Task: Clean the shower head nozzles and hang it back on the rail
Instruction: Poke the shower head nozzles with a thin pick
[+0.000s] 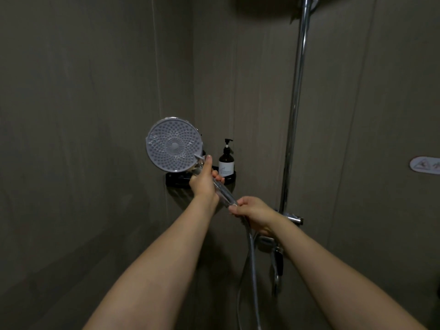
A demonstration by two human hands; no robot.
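At the left of centre in the frame, the shower head (174, 145) was held up with its round nozzle face turned toward us. Its nozzles looked pale and wet, but we could not tell if they were already clean. From the face, the clear handle (223, 191) ran down and to the right, so the long axis of the thing went from centre-left toward the lower middle of the frame.

Our left hand (204, 184) was closed around the upper part of the handle, just under the face, with the thumb stretched up along the neck. Our right hand (253, 213) came next, lower and to the right; it was closed on the bottom end of the handle, where the metal hose (252, 258) begins and hangs down.

Behind the hands, a dark pump bottle (226, 160) stood on a black corner shelf (176, 181).

Further right, the chrome rail (295, 110) rose to the top of the frame, well apart from the head. We judged that hanging it back would need a swing to the right and upward, and that the right hand was the nearer one to the rail.
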